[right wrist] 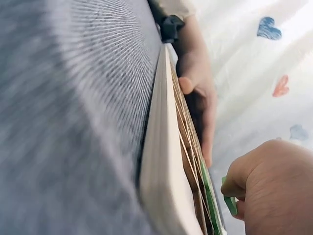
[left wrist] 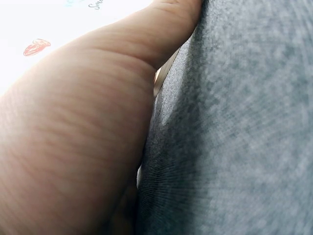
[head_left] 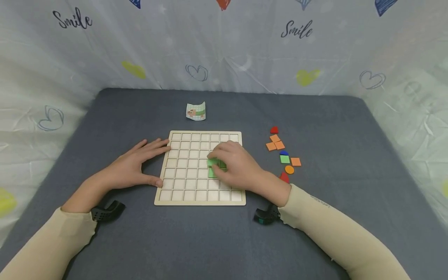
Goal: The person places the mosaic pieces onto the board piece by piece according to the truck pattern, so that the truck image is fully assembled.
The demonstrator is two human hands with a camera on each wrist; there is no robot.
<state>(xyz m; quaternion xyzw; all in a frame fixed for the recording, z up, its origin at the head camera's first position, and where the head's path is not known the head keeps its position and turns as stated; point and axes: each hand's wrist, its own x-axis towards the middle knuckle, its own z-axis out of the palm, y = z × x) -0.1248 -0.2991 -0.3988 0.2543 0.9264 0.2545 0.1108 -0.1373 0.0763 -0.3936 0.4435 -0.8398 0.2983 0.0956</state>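
Note:
A cream grid board (head_left: 199, 202) of square cells lies on the dark cloth. My right hand (head_left: 241, 166) is over its right half, pinching a green tile (right wrist: 229, 199) between thumb and fingers. In the right wrist view that tile stands just off the board. Below the fingers, other green tiles (head_left: 212, 174) sit in cells, partly covered by the hand. My left hand (head_left: 129, 166) is spread flat at the board's left side, with fingertips and thumb at the rim. The left wrist view shows mostly the hand's side and the cloth.
To the board's right lie several orange squares (head_left: 295, 161), an orange disc (head_left: 289, 169), red pieces (head_left: 274, 130), a blue piece (head_left: 284, 153) and a light green square (head_left: 285, 159). A small printed picture card (head_left: 196, 112) lies beyond the board. A patterned curtain (head_left: 224, 50) hangs behind the table.

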